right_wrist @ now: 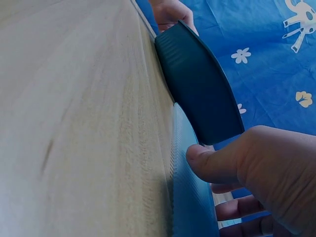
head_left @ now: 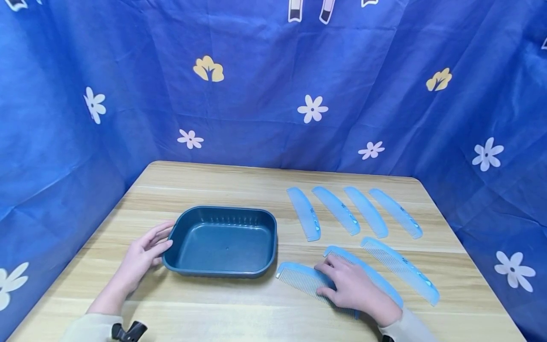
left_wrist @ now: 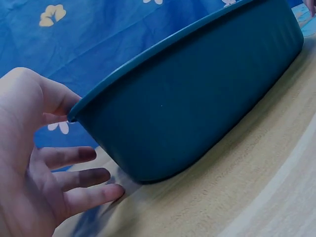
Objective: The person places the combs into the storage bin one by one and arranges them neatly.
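Right of the basin, the right hand pinches a comb, probably light, stiff, best held mid-length; fingers apart, the left hand touches the basin.

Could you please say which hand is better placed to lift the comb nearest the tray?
Likely the right hand, which touches that comb; the left hand is across the tray.

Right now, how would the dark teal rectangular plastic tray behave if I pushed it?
The dark teal rectangular plastic tray seems unlikely to tip, being low and broad. With nothing inside, it is probably light and may slide across the smooth-looking wooden table. Its rim looks undistorted where the left hand touches it, suggesting fairly stiff walls.
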### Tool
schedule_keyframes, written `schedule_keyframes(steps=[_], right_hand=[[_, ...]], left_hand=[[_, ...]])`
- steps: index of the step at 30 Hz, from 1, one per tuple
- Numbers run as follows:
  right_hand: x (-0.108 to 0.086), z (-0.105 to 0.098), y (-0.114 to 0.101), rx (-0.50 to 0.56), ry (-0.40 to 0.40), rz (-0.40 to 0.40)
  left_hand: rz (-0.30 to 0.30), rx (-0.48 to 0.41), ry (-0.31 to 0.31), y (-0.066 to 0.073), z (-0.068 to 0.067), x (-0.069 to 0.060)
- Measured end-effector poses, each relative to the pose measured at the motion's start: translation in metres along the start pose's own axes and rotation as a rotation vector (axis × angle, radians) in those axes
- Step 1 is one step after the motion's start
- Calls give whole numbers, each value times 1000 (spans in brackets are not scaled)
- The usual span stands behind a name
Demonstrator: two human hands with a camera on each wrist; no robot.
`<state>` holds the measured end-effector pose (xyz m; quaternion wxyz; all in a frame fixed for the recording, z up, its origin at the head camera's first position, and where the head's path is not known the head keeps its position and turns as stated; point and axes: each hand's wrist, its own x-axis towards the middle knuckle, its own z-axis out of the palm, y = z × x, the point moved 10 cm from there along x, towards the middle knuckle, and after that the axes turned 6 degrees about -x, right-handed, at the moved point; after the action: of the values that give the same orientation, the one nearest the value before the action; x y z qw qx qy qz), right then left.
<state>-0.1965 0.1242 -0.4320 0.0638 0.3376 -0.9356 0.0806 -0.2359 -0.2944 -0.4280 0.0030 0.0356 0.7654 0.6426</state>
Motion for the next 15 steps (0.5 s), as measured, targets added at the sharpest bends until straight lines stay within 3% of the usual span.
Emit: schedule_keyframes(steps=[8, 15], right_hand=[[3, 5, -1, 42, -94, 44], [9, 9, 2, 80, -153, 69]], left_hand=[[-15, -36, -24, -5, 0, 2], [12, -132, -50, -8, 1, 2]])
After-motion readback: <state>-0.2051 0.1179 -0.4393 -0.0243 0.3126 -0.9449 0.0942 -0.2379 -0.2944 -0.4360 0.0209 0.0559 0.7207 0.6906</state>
